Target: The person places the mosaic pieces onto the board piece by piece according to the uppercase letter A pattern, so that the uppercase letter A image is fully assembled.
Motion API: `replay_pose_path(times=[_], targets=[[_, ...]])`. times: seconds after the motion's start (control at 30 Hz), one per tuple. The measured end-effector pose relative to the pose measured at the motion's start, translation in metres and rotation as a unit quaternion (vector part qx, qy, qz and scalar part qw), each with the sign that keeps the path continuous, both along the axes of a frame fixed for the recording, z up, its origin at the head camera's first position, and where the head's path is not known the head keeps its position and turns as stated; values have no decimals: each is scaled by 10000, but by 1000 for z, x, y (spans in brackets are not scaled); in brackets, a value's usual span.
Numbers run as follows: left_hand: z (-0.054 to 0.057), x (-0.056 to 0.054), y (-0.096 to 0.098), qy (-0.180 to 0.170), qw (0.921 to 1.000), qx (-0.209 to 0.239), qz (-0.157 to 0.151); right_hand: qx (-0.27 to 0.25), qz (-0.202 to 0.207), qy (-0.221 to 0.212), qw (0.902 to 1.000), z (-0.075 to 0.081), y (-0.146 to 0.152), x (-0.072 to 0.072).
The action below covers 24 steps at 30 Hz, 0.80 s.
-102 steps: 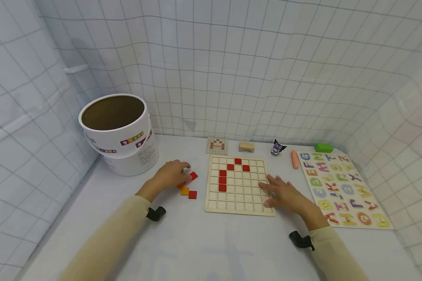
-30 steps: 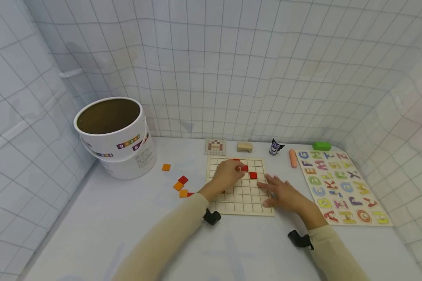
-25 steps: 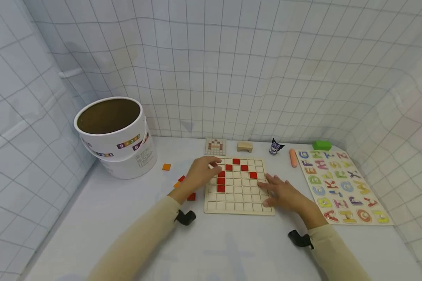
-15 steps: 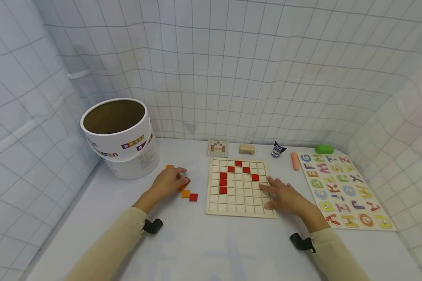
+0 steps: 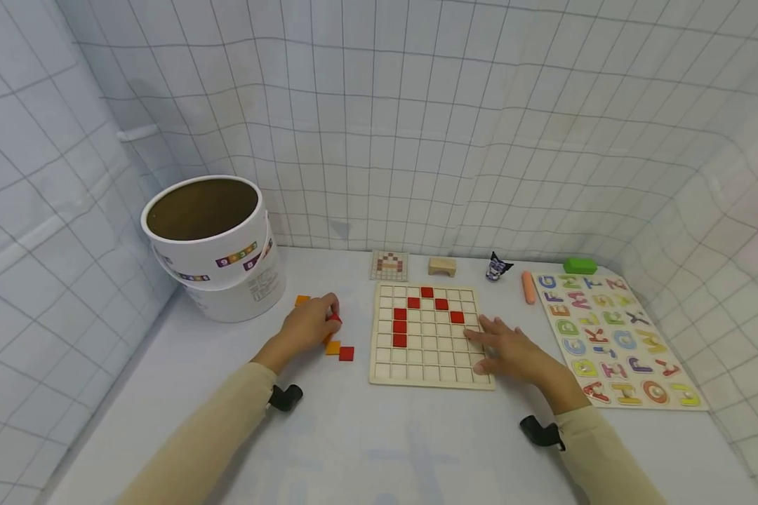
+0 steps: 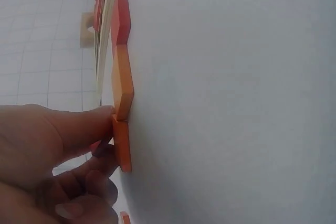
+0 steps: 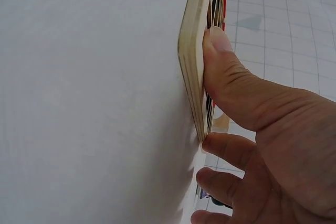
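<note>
The grid board (image 5: 431, 360) is located at the centre of the frame, flat on the white table (image 5: 354, 438). Its near right edge is touched by the right hand (image 5: 508, 353), whose fingers are spread and relaxed, the thumb resting on the rim; the board is presumably being steadied by this light contact rather than gripped.

At centre left, a red tile (image 5: 335, 319) is pinched between thumb and finger of the left hand (image 5: 306, 326). A thumb-and-finger hold appears to be chosen because the piece is thin and is best handled by its edges. Two orange tiles (image 5: 333, 348) and a spare red tile (image 5: 346, 353) are laid in a short line below it, probably kept left of the board for an easy reach.

Seven placed red tiles (image 5: 400, 327) are seated in the upper and left cells, forming a peak with one longer side. A small pattern card (image 5: 389, 266) is set above the board, likely for ready viewing.

The board is pale and wood-like, with a layered edge and raised cell dividers. The tiles are square, flat-faced and evenly coloured; whether wood or plastic is used cannot be told.
</note>
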<state>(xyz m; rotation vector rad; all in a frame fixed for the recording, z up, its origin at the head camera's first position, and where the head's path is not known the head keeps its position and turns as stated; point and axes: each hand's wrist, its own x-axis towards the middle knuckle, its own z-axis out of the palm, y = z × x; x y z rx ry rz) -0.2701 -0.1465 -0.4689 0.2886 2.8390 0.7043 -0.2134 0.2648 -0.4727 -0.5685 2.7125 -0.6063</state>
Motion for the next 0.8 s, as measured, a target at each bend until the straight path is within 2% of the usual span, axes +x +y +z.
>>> replay_pose_path(times=[0.13,0.3,0.57,0.7,0.8], targets=[[-3,-4,-1,-74,9990,429,16,4,-22,-14,10000,1,0,0],[-3,-7,-4,-99,9920,1205,358,55,25,2,10000,2,-1,0],[5,-17,-2,-254,9850,1559,691,48,-4,56,10000,5,-1,-5],[3,-15,7,-482,9782,1899,693,89,-15,-61,9999,1,-1,-5],[3,-10,25,-670,9696,2288,556,118,-27,-78,9999,-1,0,-4]])
